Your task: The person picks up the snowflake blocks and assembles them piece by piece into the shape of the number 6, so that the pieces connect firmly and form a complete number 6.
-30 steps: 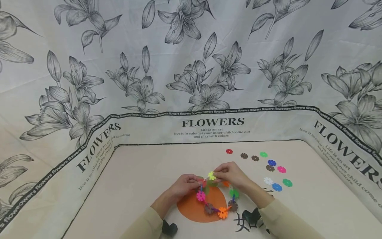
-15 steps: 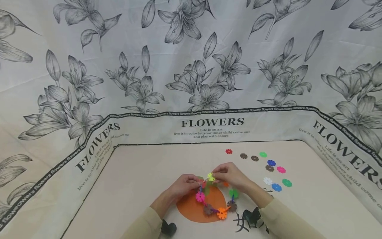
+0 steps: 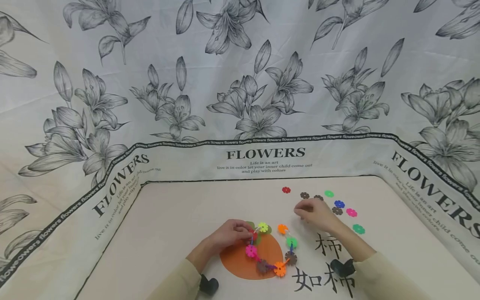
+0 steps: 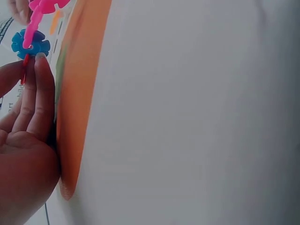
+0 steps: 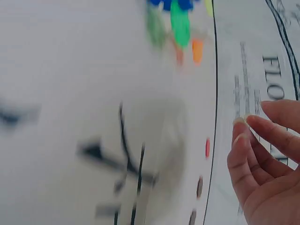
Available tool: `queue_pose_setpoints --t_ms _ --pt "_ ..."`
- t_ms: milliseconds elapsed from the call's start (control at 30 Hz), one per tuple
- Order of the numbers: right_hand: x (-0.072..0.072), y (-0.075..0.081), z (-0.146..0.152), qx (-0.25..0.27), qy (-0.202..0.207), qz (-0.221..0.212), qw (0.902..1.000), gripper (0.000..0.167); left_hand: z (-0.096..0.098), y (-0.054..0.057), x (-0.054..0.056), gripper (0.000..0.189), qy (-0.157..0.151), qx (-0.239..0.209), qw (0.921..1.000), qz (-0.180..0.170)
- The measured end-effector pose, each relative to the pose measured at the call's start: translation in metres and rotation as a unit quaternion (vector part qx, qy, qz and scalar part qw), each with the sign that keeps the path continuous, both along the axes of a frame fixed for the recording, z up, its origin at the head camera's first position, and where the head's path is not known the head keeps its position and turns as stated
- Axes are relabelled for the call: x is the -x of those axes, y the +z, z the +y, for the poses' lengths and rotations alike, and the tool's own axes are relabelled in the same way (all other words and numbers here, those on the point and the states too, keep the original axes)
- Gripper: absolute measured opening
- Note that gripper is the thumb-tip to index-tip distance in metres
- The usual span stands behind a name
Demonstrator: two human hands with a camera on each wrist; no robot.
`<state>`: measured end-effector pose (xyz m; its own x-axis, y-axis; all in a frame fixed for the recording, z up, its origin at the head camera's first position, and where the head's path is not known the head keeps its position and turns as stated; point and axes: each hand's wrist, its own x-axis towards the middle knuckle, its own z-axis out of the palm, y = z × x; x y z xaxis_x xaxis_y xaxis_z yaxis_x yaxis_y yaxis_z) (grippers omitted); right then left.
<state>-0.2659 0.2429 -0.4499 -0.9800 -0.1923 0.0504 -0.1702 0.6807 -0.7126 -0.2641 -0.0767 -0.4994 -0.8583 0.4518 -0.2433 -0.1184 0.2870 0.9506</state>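
A loop-like chain of notched plastic snowflake discs (image 3: 279, 269) hangs in front of my left hand (image 3: 230, 233). My left thumb and fingertips pinch its red disc (image 4: 25, 69), beside a blue disc (image 4: 31, 44) and a pink disc (image 4: 35, 28). One end of the chain shows a yellow disc (image 3: 263, 227), the other an orange disc (image 3: 283, 229), with a gap between them. To the right, my right hand (image 3: 316, 212) is in the air near loose discs, fingers loosely bent. Nothing shows between its fingertips in the right wrist view.
Loose discs lie at the back right, among them a red one (image 3: 286, 190), a blue one (image 3: 339, 204), a pink one (image 3: 351, 212) and a green one (image 3: 358, 229). The tablecloth has a printed orange fruit (image 3: 234, 264) and black characters (image 3: 307, 279). Flowered fabric (image 3: 266, 160) walls the back.
My right hand has let go of the yellow disc and moved right toward the loose discs. Its forearm now covers the white and light blue ones. The left hand keeps its hold.
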Motion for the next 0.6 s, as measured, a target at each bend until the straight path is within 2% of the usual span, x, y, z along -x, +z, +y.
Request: queue_pose_setpoints --t_ms 200,333,600 --pt "-0.011 0.003 0.048 -0.083 -0.002 0.041 0.9957 0.022 0.0 0.002 -0.001 0.019 0.0 0.009 1.0 0.004" --pt "-0.017 -0.001 0.074 -0.116 -0.008 0.02 0.993 0.028 -0.001 0.002 -0.001 0.018 -0.002 0.01 0.9999 0.007" --pt "-0.019 -0.013 0.102 -0.13 -0.028 -0.029 0.9907 0.03 0.0 0.002 -0.002 0.017 0.01 0.006 0.9998 0.016"
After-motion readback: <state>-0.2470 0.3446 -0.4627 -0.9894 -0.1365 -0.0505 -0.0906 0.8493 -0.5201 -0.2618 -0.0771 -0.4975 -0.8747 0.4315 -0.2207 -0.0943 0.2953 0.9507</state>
